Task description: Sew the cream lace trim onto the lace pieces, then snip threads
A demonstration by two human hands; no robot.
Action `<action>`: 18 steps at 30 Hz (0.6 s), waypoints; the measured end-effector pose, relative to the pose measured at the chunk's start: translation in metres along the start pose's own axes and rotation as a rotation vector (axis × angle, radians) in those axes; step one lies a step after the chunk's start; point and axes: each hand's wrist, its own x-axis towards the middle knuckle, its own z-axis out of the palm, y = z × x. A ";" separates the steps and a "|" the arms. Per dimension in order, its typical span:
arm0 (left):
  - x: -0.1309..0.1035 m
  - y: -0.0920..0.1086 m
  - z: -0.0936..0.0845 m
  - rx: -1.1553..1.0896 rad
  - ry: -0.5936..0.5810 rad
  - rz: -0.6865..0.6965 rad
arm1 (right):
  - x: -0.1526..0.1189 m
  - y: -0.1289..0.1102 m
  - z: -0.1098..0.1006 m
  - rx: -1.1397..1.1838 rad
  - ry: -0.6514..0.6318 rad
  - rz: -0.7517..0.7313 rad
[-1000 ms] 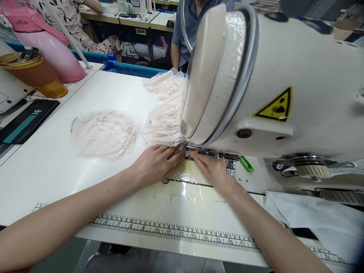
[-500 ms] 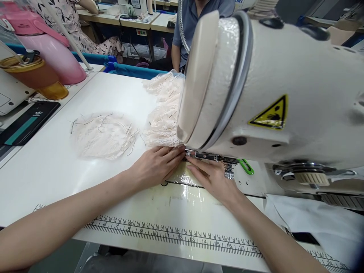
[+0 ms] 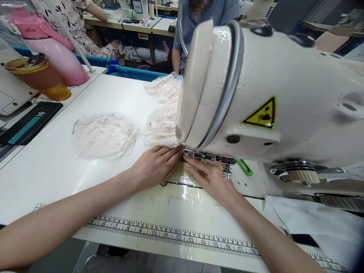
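Note:
A sewing machine (image 3: 210, 87) with a cream head stands over the white table. Gathered pale-pink lace fabric (image 3: 163, 119) runs from behind its head down to the needle area. My left hand (image 3: 156, 165) lies flat at the lace's near edge, fingers stretched towards the needle. To the right of it, my right hand (image 3: 212, 176) has its fingers stretched out and apart, their tips beside the metal presser foot parts (image 3: 199, 154). The machine head and my fingers hide the spot under the needle. Another round lace piece (image 3: 104, 136) with loose dark threads lies to the left.
Green thread snips (image 3: 244, 167) lie under the machine arm, and white cloth (image 3: 309, 220) is at the right. A printed ruler (image 3: 170, 233) runs along the front edge. A phone (image 3: 31, 123), a brown cup (image 3: 40, 77) and a pink bottle (image 3: 54, 53) stand left. Two people sit beyond.
The view has shifted slightly, so the machine appears a little further left. Both hands and the lace stay in nearly the same place.

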 end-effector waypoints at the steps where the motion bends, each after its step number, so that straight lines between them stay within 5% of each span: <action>1: 0.000 0.000 0.000 0.010 -0.004 -0.002 | 0.000 -0.001 -0.001 -0.017 0.011 -0.006; 11: 0.002 0.003 -0.001 0.075 -0.114 -0.061 | 0.006 -0.003 -0.005 -0.116 0.092 -0.134; 18: 0.004 0.003 -0.005 0.066 -0.159 -0.085 | 0.001 0.000 0.001 0.009 0.108 0.121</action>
